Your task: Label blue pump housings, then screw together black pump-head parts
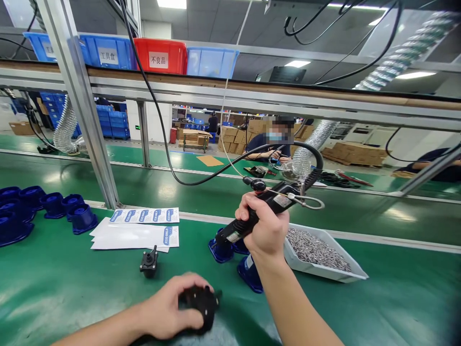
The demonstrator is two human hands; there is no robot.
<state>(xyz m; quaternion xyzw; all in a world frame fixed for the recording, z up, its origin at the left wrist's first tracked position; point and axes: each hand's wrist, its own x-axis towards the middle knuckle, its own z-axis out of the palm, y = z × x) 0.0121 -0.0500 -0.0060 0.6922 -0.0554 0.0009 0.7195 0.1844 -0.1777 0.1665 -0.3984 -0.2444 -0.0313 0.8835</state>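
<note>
In the head view my left hand (169, 307) is closed round a black plastic pump housing (203, 307), low over the green bench and slightly blurred. My right hand (266, 226) grips a black electric screwdriver (277, 199), tilted with its tip down to the left. The tip end is in front of a dark blue plastic cup-shaped part (221, 252). Another blue part (250, 274) stands partly hidden behind my right wrist. A smaller black pump (149, 263) rests on the bench beyond my left hand. Right of my forearm sits a white tray (355, 275) full of small metal screws (317, 250).
Blue cup-shaped parts (81, 218) stand in a group at the left. Label sheets (144, 216) lie near a metal post (82, 105). A black cable (173, 178) loops across to the screwdriver. Bins (160, 57) line the shelf above. A co-worker (270, 139) sits across the bench.
</note>
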